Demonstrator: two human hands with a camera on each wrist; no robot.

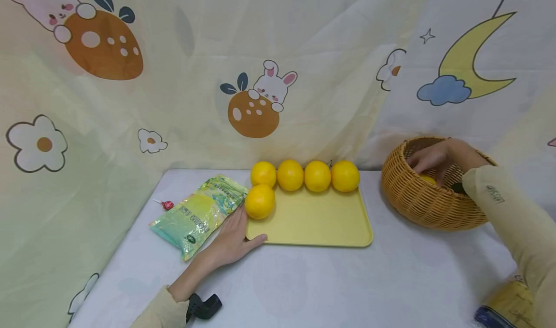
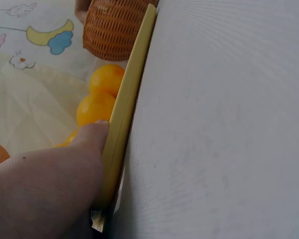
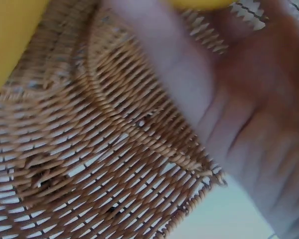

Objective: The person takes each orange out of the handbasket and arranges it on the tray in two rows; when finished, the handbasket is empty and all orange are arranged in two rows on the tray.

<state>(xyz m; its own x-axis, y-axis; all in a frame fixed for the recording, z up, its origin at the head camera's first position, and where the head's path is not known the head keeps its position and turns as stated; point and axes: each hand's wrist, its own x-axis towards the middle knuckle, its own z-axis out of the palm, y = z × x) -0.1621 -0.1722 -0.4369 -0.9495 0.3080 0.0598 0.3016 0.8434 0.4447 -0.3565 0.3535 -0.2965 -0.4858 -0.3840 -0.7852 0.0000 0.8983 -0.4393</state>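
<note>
A yellow tray [image 1: 321,222] lies on the table with several oranges on it: a row along its back edge and one orange [image 1: 259,201] in front at the left. My left hand [image 1: 230,239] rests at the tray's left front corner, fingers straight along the side and thumb over the front rim. In the left wrist view the thumb [image 2: 92,134] touches the tray's rim [image 2: 127,99]. My right hand [image 1: 438,157] reaches down into a wicker basket [image 1: 417,202]. An orange [image 1: 429,179] shows between its thumb and fingers; whether they grip it is hidden.
Left of the tray lies a green and yellow plastic packet [image 1: 195,217], close to my left hand. Beyond it is a red-wrapped lollipop [image 1: 167,205]. A yellow and blue package [image 1: 506,306] lies at the front right, under my right sleeve [image 1: 517,222]. Printed cloth [image 1: 195,101] hangs behind the table.
</note>
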